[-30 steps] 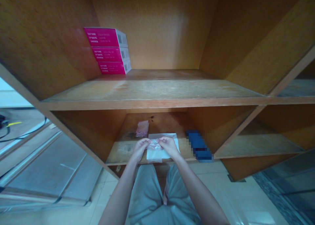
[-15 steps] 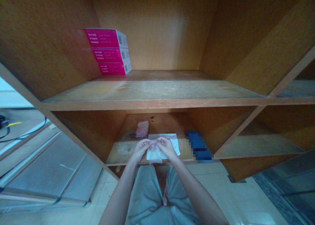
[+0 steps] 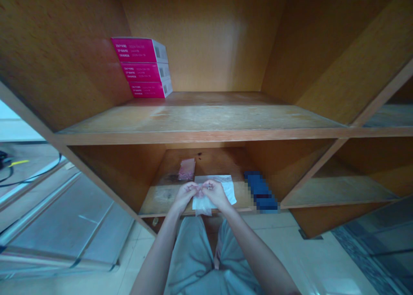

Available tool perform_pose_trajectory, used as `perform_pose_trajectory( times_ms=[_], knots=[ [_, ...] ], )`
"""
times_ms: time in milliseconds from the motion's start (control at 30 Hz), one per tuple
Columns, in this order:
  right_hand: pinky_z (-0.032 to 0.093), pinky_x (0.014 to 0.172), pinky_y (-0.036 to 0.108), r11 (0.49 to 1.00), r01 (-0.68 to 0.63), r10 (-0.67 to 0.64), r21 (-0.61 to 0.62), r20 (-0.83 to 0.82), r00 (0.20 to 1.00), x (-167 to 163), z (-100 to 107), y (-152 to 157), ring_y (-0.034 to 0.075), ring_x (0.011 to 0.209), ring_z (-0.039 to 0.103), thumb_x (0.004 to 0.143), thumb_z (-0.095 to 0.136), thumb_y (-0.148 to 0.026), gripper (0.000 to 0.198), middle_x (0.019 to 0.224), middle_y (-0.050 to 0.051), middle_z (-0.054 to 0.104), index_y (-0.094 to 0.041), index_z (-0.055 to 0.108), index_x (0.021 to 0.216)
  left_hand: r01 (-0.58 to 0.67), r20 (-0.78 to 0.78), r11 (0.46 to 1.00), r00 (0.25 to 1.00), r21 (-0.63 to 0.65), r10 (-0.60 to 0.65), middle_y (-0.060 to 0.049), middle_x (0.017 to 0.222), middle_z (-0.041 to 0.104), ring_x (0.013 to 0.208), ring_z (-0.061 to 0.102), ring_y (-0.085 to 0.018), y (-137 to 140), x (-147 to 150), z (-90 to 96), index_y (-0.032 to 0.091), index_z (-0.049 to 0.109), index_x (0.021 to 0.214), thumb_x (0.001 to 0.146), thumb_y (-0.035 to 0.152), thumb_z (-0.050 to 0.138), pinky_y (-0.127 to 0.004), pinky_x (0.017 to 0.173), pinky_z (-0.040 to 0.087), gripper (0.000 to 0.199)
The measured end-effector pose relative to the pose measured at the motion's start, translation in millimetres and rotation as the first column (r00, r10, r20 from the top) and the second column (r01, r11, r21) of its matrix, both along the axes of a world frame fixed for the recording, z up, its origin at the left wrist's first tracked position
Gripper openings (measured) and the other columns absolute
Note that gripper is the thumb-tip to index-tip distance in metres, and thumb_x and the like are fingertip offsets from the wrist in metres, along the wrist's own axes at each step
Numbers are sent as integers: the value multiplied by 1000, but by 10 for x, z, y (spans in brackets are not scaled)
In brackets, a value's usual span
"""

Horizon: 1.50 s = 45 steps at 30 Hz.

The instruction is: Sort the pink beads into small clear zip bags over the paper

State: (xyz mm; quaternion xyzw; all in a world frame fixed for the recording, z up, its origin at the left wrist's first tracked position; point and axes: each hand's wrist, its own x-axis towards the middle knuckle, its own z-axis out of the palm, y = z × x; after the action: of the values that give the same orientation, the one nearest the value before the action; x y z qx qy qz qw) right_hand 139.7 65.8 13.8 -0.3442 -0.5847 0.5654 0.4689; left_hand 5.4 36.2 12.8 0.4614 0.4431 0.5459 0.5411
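A clear, crinkled plastic bag (image 3: 203, 209) hangs between my two hands, its lower end at the front edge of the lower shelf. My left hand (image 3: 186, 193) is closed, with thumb and fingertips pinching the bag's upper left part. Opposite it, my right hand (image 3: 215, 193) pinches the upper right part, the fingertips of both hands close together. Something pinkish shows at the pinch, too small to make out. Under the hands lies a white sheet or flat pouch (image 3: 229, 191). Just behind my left hand is a pink, wrapped-looking packet (image 3: 186, 169).
Three stacked magenta boxes (image 3: 143, 71) stand on the upper shelf (image 3: 206, 116) at the left. A blurred-out dark blue object (image 3: 261, 192) lies at the lower shelf's right, overhanging its front edge. Glass panels in a metal frame (image 3: 74, 217) lean at the left.
My right fingers have shifted slightly left and inward on the plastic bag. Its lower end has moved a touch left. My left hand has barely moved.
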Motion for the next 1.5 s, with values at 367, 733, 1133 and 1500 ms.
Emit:
perform_pose_trajectory(
  times_ms=[367,733,1133,1500],
  knots=[
    [43,52,24,999,16,-17,-52,-22,1000,17,58,-22,13,52,55,62,58,-20,2,57,-1,61,-18,57,60,21,-2,1000,1000,-10,-21,-1,54,61,52,55,-12,-10,0,20,14,59,63,68,31,65,-22,57,42,19],
    [35,42,19,991,-89,90,-98,5,996,160,126,21,9,45,48,67,62,-43,27,57,1,61,-16,63,63,6,1,1000,1000,-22,-6,-3,64,65,57,58,-13,18,-26,-47,12,62,70,69,35,64,-24,59,44,23],
    [27,40,19,1000,-2,2,-4,94,996,245,80,71,7,40,37,71,57,-50,39,44,-3,47,-15,59,54,-46,62,996,997,-75,51,-2,63,66,54,56,-12,36,-68,-139,12,65,70,67,34,67,-24,59,44,22],
    [40,45,22,992,125,-126,24,28,992,249,80,60,10,48,51,73,57,-44,43,67,1,65,-18,61,107,-100,137,993,985,-59,108,-2,63,65,51,56,-10,46,-28,-72,13,65,78,70,36,64,-21,53,44,24]
  ],
)
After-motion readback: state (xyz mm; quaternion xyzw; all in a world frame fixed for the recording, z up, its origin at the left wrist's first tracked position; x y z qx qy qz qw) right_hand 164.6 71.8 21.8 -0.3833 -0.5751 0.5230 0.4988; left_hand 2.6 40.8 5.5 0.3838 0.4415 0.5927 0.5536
